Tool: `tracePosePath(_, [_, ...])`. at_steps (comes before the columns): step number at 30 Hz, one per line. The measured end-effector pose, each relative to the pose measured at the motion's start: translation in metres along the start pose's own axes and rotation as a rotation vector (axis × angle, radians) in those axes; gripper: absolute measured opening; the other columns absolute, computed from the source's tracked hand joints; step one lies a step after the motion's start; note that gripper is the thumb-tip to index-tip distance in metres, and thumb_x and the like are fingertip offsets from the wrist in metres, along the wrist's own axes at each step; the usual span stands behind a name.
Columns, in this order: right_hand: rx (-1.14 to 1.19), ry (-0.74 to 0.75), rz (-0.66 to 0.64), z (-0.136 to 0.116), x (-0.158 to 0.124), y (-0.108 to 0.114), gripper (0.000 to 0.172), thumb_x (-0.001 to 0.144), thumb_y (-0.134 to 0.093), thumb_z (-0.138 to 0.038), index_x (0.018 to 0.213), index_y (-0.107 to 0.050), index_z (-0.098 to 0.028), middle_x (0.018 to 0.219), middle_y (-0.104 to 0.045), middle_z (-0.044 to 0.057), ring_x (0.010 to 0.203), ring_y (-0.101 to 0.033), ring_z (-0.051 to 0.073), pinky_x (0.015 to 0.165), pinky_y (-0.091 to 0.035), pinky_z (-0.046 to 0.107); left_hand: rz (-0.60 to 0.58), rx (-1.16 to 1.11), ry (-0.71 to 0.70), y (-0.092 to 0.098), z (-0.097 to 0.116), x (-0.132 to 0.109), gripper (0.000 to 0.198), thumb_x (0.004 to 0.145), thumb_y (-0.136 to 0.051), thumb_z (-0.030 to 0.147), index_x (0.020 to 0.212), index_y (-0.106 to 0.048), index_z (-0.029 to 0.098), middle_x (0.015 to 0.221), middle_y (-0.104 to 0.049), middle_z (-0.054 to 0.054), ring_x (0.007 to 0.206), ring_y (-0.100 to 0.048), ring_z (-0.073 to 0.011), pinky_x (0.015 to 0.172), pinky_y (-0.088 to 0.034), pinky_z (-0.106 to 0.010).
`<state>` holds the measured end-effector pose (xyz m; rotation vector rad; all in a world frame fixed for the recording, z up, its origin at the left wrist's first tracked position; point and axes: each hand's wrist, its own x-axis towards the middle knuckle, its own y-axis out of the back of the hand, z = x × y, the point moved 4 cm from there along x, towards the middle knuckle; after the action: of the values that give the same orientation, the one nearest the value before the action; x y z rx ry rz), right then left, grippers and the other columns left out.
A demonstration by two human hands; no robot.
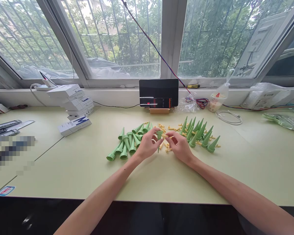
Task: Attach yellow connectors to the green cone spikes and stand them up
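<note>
Over the bench [149, 182], our left hand [148, 143] grips a green cone [159, 133], long axis near vertical, tip at six o'clock; at three o'clock from its mouth, our right hand [180, 147] pinches a yellow fitting [165, 136].

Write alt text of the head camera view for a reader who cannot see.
The left hand holds a green cone tip down, while the right hand holds a small yellow piece beside it. On the pale desk, green cones lie left of the hands, with standing cones to the right.
</note>
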<state>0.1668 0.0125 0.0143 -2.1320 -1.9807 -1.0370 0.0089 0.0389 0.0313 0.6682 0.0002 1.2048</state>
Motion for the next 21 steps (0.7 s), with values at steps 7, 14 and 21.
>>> tracePosePath(7, [-0.007, -0.003, 0.006, -0.0001, -0.0003, 0.0005, 0.025, 0.095, -0.051, -0.042, 0.099, -0.061, -0.019, 0.09, -0.067, 0.006, 0.058, -0.057, 0.014, 0.054, -0.047, 0.027, 0.008, -0.006, -0.005, 0.0002, 0.0003, 0.0005, 0.034, 0.084, -0.062, 0.037, 0.114, -0.054, 0.021, 0.086, -0.056, -0.002, 0.061, -0.053, -0.0092, 0.051, -0.049, -0.02])
tracePosePath(14, [-0.009, 0.0, 0.009, -0.0004, 0.0, 0.0008, 0.027, 0.095, -0.051, -0.044, 0.098, -0.062, -0.019, 0.091, -0.068, 0.007, 0.058, -0.058, 0.014, 0.054, -0.047, 0.027, 0.005, 0.013, -0.028, 0.0, -0.001, 0.0003, 0.033, 0.085, -0.06, 0.037, 0.114, -0.054, 0.022, 0.093, -0.056, -0.004, 0.063, -0.053, -0.009, 0.052, -0.05, -0.02])
tracePosePath(21, [-0.002, -0.007, -0.005, 0.0002, -0.0005, 0.0003, 0.026, 0.095, -0.051, -0.042, 0.099, -0.062, -0.019, 0.091, -0.068, 0.006, 0.059, -0.059, 0.015, 0.056, -0.048, 0.028, 0.001, 0.019, -0.042, -0.0001, -0.0006, 0.0, 0.032, 0.086, -0.06, 0.036, 0.114, -0.054, 0.022, 0.095, -0.057, -0.004, 0.063, -0.052, -0.0086, 0.054, -0.051, -0.021])
